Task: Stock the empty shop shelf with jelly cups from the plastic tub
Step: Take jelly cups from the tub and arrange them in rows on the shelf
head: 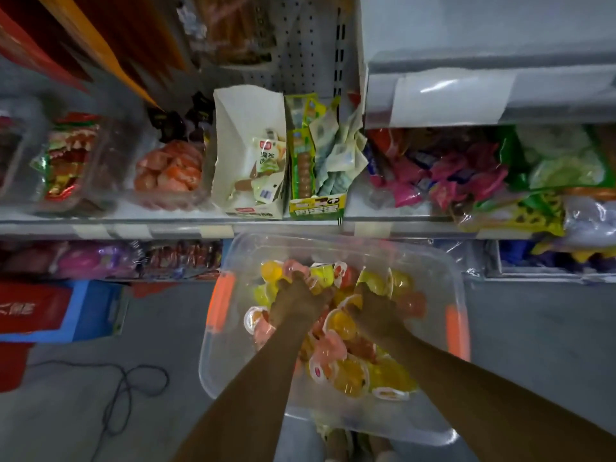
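Observation:
A clear plastic tub (230, 355) with orange handles sits on the floor in front of the shelves, holding several jelly cups (350, 375) in yellow, orange and pink. Both my hands are down inside it. My left hand (298, 300) is curled around jelly cups near the tub's far side. My right hand (375, 311) rests on the pile beside it, fingers closed over cups. The image is blurred, so the exact cups held are unclear. An empty grey shelf (483, 35) runs along the top right.
The middle shelf (166, 225) carries snack packets, a white carton (250, 151) and a green box (306, 161). Pink and green bags (466, 175) fill the right. A blue and red box (66, 311) and a black cable (126, 388) lie on the floor at left.

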Action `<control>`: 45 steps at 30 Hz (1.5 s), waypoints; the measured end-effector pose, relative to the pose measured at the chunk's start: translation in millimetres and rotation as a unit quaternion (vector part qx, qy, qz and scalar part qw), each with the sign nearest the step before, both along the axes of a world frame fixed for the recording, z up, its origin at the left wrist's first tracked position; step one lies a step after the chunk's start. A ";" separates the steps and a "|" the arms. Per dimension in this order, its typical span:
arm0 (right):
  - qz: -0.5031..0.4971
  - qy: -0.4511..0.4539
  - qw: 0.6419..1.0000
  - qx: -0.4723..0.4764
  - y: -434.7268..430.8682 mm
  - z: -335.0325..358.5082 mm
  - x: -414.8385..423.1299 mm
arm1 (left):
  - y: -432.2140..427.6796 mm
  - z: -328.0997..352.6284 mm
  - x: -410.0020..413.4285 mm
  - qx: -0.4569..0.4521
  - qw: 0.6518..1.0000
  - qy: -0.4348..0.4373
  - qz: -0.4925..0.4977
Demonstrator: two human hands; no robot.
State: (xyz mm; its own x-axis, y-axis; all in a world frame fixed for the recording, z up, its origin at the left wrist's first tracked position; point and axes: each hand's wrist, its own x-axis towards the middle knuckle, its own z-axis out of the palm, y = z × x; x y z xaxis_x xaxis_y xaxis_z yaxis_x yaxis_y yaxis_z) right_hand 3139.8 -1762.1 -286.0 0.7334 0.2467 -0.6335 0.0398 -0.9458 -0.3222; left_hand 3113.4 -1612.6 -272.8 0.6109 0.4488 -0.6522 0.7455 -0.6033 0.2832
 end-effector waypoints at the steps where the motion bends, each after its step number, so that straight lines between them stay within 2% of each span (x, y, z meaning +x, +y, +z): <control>1: 0.010 -0.021 1.000 -0.009 2.1 -3.5 -1.5 | -3.2 -2.1 1.6 0.029 0.999 0.010 -0.009; 5: 0.003 -0.070 0.997 -0.017 2.7 0.1 -1.7 | -8.1 -6.5 6.7 0.055 0.998 -0.024 0.011; 9: -0.027 -0.078 0.997 0.012 -6.8 20.1 -4.7 | -1.8 10.2 4.2 -0.057 0.984 -0.087 0.144; 11: -0.048 -0.078 0.994 0.062 -12.9 38.9 -5.8 | -0.4 26.9 -0.3 -0.082 0.975 -0.117 0.170; 14: -0.110 -0.051 0.978 0.173 -20.9 76.9 -3.0 | -1.9 59.1 -7.2 -0.124 0.969 -0.161 0.140; 16: -0.142 -0.034 0.953 0.264 -26.1 105.5 0.6 | -2.9 91.6 -9.8 -0.156 0.956 -0.208 0.134; 19: -0.156 -0.033 0.913 0.376 -30.3 156.3 7.8 | -3.7 146.3 -9.8 -0.193 0.936 -0.276 0.102; 22: -0.155 -0.061 0.884 0.436 -26.9 215.9 18.2 | 0.3 200.6 -4.7 -0.213 0.918 -0.325 0.077; 27: -0.096 -0.155 0.861 0.475 -21.7 306.0 28.6 | 11.0 282.9 6.4 -0.222 0.890 -0.397 0.014; 34: -0.058 -0.242 0.845 0.474 -24.4 400.3 27.4 | 22.0 382.0 12.4 -0.131 0.854 -0.496 -0.093; 37: -0.037 -0.303 0.823 0.479 -28.6 433.8 29.8 | 17.9 418.1 14.6 -0.113 0.834 -0.529 -0.109; 45: -0.019 -0.396 0.763 0.510 -42.9 518.1 55.0 | -1.3 522.0 30.9 -0.094 0.778 -0.606 -0.139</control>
